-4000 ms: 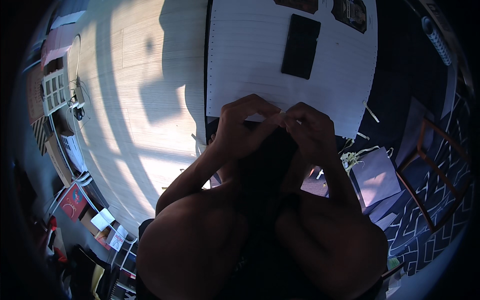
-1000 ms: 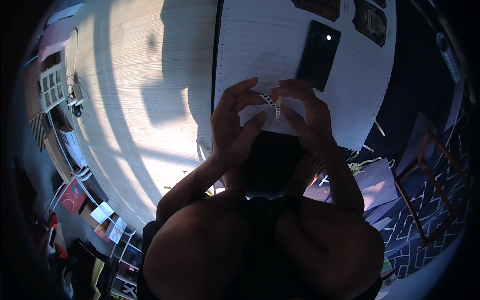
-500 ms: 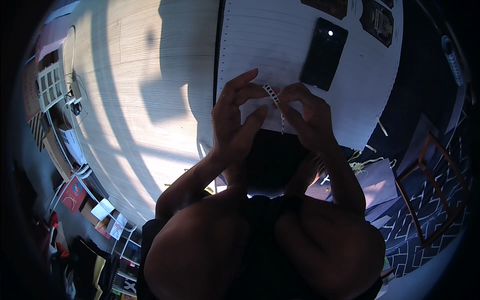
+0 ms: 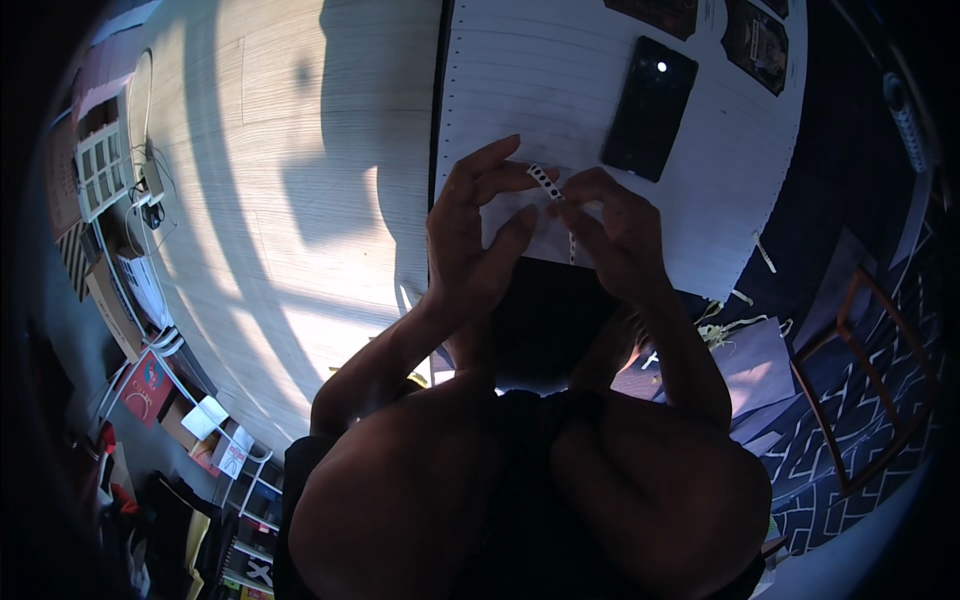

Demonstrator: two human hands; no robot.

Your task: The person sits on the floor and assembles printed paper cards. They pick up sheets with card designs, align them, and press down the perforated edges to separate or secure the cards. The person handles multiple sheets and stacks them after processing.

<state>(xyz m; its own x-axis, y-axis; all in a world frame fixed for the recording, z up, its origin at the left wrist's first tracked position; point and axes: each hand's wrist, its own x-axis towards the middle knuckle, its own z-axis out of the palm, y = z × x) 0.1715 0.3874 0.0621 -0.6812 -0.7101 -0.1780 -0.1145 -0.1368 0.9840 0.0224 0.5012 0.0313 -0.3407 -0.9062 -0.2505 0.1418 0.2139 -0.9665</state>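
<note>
Nearest me, my two forearms rise from the lower edge and meet over the near edge of the large white perforated sheet [image 4: 560, 90], which I take as my landmark. My left hand [image 4: 475, 245] comes in from the sheet's left side, thumb and forefinger pinched on the near-left end of a narrow punched paper strip [image 4: 545, 181]. My right hand [image 4: 620, 240] is closed on the strip's other end, its fingertips [image 4: 575, 190] just right of the strip. Both hands grasp it, so neither is nearer; the strip sits between them, lifted just above the sheet's near margin.

Its long axis slants from upper left to lower right, across the line between my thumbs. A small white piece of paper [image 4: 520, 225] shows between my palms, below the strip; whether it is joined to the strip I cannot tell.

Farther out on the sheet, beyond my right hand, lies a black phone [image 4: 650, 108], well apart from the strip. Left of the sheet, sunlit wooden flooring [image 4: 290, 200] stretches away.
</note>
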